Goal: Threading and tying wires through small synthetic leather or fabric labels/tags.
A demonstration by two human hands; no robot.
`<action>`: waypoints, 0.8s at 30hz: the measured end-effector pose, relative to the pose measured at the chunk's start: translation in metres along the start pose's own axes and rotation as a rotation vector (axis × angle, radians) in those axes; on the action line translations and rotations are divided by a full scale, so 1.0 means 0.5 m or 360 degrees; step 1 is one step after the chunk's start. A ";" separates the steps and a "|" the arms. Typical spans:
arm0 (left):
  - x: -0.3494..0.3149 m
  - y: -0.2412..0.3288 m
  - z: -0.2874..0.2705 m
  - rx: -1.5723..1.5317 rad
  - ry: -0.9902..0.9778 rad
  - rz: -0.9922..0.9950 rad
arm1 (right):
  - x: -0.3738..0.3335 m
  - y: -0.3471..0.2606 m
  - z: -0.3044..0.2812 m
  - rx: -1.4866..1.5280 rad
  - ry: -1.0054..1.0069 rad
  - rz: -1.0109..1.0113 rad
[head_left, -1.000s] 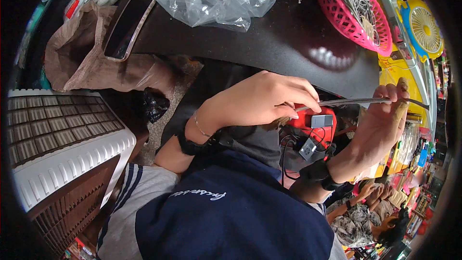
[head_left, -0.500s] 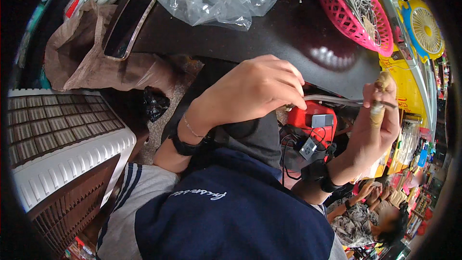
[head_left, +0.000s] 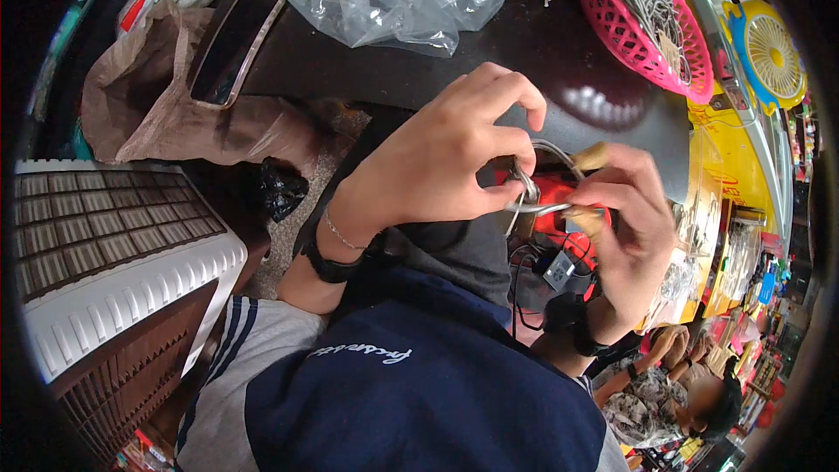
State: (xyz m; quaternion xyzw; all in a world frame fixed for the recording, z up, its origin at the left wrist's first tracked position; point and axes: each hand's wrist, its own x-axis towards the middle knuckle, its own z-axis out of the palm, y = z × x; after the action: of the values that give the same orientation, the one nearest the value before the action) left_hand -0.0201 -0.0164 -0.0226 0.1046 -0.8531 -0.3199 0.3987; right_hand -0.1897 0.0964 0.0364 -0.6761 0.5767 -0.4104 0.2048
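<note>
My left hand (head_left: 441, 157) is raised in front of the table edge, its thumb and a finger pinched on a looped grey cord (head_left: 549, 209). The cord is bunched at those fingertips, with a thin loose end hanging below. From there two stretches of it curve across to my right hand (head_left: 636, 227), whose fingers are bent and closed on the cord. Tan wraps cover the thumb and a fingertip of that hand. Motion blurs the right hand slightly, and the cord's exact path between its fingers is hidden.
A pink basket (head_left: 625, 44) of grey cords stands on the dark table (head_left: 533, 44), near a clear plastic bag (head_left: 367, 13). A phone (head_left: 234, 48) lies left of it. Below are a red object (head_left: 551, 188) and black cables. A white slatted appliance (head_left: 140, 275) stands left; another person (head_left: 655, 393) sits right.
My right hand has come left toward my left hand and turned. The cord, earlier stretched straight between them, is now bent into a loop. My left fingers have spread more around their pinch.
</note>
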 end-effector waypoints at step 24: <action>-0.002 -0.008 0.003 -0.0951 0.0073 -0.0210 | -0.011 -0.009 0.075 0.0453 0.0475 0.0207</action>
State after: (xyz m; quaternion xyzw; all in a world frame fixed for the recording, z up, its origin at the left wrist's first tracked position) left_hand -0.0209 -0.0182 -0.0266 0.0451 -0.7034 -0.5795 0.4092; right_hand -0.1571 0.0953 0.0162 -0.5335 0.5792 -0.5691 0.2365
